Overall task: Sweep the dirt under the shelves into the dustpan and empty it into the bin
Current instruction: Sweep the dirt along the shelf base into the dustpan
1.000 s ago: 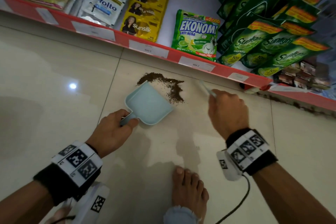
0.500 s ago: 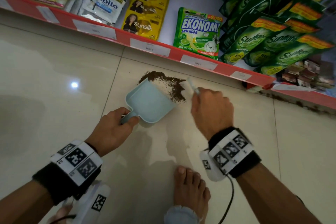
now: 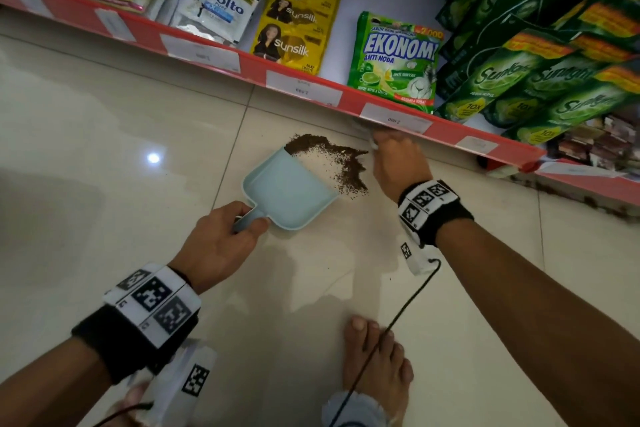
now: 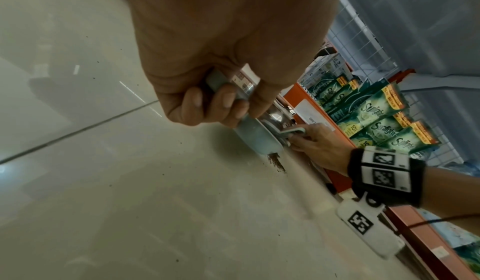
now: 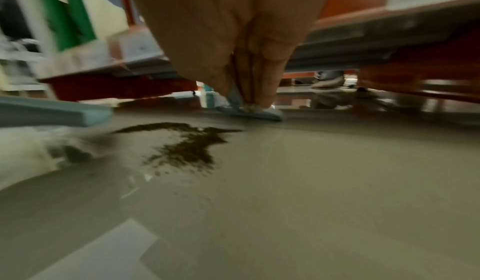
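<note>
A pale blue dustpan [image 3: 287,191] lies flat on the tiled floor, its mouth facing a streak of dark brown dirt [image 3: 343,163]. My left hand [image 3: 221,243] grips the dustpan's handle [image 4: 223,83]. My right hand [image 3: 398,163] holds a small pale blue brush [image 5: 249,110], its head down at the floor beneath the red shelf edge [image 3: 301,87]. In the right wrist view the dirt [image 5: 187,147] lies between the dustpan's lip [image 5: 52,112] and the brush. The brush is mostly hidden by the hand in the head view.
The low shelf carries sachets and green detergent pouches [image 3: 394,62] just above the floor. More dirt lies along the shelf base at the right [image 3: 588,198]. My bare foot [image 3: 377,360] stands behind the hands, with a black cable [image 3: 398,315] across it.
My right hand has moved away from the dirt's near edge toward the shelf, carrying the brush under the shelf edge. The dustpan and left hand have stayed in place.
</note>
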The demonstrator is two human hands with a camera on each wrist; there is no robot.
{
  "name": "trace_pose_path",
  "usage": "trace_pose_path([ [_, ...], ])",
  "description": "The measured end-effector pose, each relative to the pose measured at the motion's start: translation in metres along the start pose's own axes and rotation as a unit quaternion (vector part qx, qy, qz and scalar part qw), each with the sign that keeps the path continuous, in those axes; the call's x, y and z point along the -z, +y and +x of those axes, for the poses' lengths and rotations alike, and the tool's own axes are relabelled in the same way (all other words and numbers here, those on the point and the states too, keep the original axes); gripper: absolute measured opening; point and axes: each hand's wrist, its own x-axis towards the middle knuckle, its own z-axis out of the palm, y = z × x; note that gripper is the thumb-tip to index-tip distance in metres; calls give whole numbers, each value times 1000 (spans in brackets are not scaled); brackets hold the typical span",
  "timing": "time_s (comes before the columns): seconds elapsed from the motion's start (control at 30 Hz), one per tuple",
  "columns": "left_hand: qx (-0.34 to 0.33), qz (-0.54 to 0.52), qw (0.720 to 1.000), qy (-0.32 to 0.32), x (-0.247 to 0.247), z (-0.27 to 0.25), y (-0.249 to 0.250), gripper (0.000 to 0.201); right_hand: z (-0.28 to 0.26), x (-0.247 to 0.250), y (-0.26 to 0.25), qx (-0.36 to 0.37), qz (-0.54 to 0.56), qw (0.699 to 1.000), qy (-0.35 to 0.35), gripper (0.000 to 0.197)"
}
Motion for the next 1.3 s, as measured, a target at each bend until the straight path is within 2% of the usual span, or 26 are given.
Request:
trace_pose_path([
  [0.1, 2, -5, 1000, 9, 4, 0, -3, 27, -18, 11, -17, 123, 94, 988, -4, 30],
  [0.17, 7, -15, 1000, 15, 7, 1, -6, 27, -31, 17, -22, 150, 135, 979, 7, 31],
  [0.23, 10, -20, 1000, 22, 10, 2, -8, 26, -38, 19, -25, 126, 102, 986, 38, 30],
  [0.3, 12, -19, 999, 26, 12, 2, -11, 26, -37, 18, -30, 62, 17, 995, 73, 30],
  [0.4, 20, -17, 999, 29, 16, 1, -14, 27, -23, 10, -41, -18, -56, 995, 77, 36],
  [0.5, 26, -16, 999, 32, 19, -2, -19, 27, 1, -4, -55, -29, -39, 998, 51, 29],
  [0.6, 34, -7, 999, 35, 22, -7, -24, 29, 27, -13, -69, -12, -7, 998, 56, 23],
  [0.67, 37, -11, 999, 38, 24, -11, -27, 30, 39, -17, -77, 29, 26, 998, 46, 25],
  [0.73, 42, -15, 998, 43, 27, -13, -28, 32, 40, -18, -82, 110, 90, 990, 0, 33],
  [0.8, 47, -22, 998, 44, 30, -14, -30, 32, 30, -16, -82, 199, 138, 969, -43, 37],
  [0.83, 49, -28, 997, 45, 31, -14, -31, 33, 24, -14, -79, 231, 153, 960, -45, 35],
  [0.9, 50, -31, 997, 47, 32, -13, -33, 34, 11, -9, -71, 265, 170, 949, -8, 31],
  [1.0, 49, -29, 997, 45, 32, -13, -34, 35, -3, -2, -61, 248, 114, 960, 61, 31],
  [1.1, 45, -26, 998, 42, 32, -12, -34, 35, 2, -2, -67, 167, 23, 983, 78, 38],
  [1.2, 48, -28, 998, 43, 32, -11, -34, 35, 23, -8, -84, 109, -2, 992, 60, 39],
  [1.3, 48, -27, 998, 44, 33, -14, -35, 35, 38, -15, -101, 131, 44, 990, 15, 41],
])
